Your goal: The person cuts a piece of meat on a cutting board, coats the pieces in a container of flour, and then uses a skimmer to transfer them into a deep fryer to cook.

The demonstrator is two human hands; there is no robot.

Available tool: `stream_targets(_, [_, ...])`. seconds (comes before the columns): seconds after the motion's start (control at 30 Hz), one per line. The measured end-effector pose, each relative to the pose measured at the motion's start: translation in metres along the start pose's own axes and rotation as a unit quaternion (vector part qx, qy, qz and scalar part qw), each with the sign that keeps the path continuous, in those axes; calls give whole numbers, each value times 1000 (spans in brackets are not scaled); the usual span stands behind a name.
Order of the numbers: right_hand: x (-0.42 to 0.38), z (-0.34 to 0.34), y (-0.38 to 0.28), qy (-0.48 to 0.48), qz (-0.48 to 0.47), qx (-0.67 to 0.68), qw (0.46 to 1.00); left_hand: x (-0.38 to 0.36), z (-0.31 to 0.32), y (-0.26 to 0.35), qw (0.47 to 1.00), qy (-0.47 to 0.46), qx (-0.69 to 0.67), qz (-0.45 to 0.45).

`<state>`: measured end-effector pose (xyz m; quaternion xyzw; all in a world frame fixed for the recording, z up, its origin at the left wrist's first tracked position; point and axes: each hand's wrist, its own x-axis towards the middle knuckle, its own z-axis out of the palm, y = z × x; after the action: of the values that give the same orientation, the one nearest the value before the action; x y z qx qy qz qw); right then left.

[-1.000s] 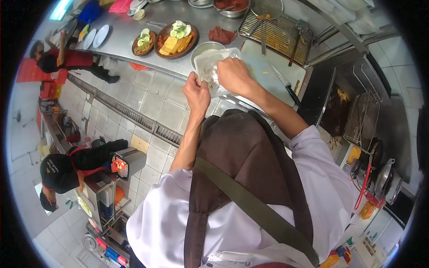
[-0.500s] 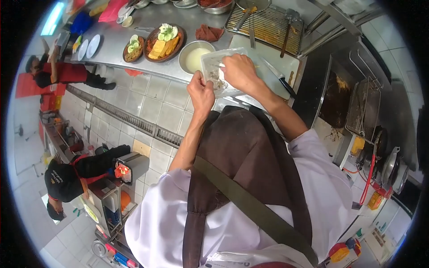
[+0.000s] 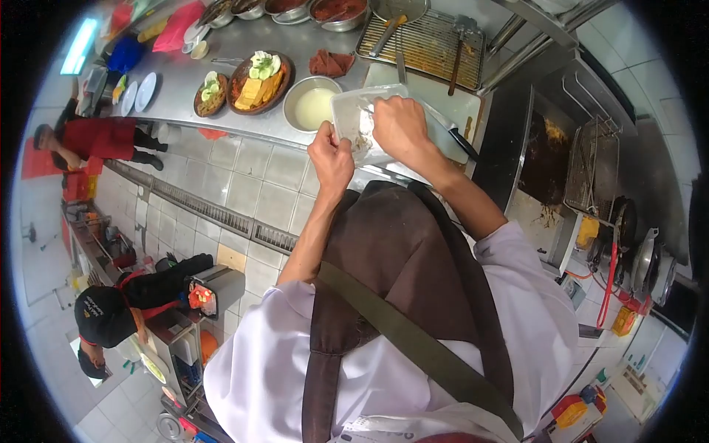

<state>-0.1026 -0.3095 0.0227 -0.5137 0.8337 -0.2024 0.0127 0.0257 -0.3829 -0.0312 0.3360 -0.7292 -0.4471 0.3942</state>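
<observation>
A clear plastic tub (image 3: 349,105) is tilted over the counter's front edge, with small pale and brown bits of food inside. My left hand (image 3: 331,159) pinches its near left rim. Closed over the tub's right part, my right hand (image 3: 401,131) has its fingertips inside; what they hold, if anything, is hidden. Just left of the tub, a metal bowl (image 3: 291,117) contains milky, pale yellow liquid (image 3: 317,108). Under and beyond my right hand lies a white cutting board (image 3: 473,111), with a black-handled knife (image 3: 464,142) on its right side.
Two brown dishes of food, a large one (image 3: 288,70) and a small one (image 3: 198,109), stand on the steel counter (image 3: 173,85). A wire rack tray (image 3: 432,55) with utensils is at the back. Fryer baskets (image 3: 594,159) hang right. Two people (image 3: 96,140) (image 3: 111,314) work left.
The view has shifted slightly, so the counter items sit further left. My right hand has turned a little inside the tub. The far person has lowered an arm; the nearer one leans forward.
</observation>
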Motion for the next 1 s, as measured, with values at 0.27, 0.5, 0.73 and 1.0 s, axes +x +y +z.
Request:
stream_targets(0.27, [-14, -26, -3, -61, -41, -11, 997, 1, -7, -3, 999, 31, 26, -15])
stream_targets(0.5, [7, 16, -9, -84, -59, -67, 992, -8, -2, -25, 995, 52, 76, -32])
stream_targets(0.73, [6, 4, -31, -103, -90, -85, 987, -7, -21, -8, 995, 73, 20, -60])
stream_targets(1.0, [18, 26, -27, -148, -149, -116, 971, 0, -18, -19, 994, 101, 43, -14])
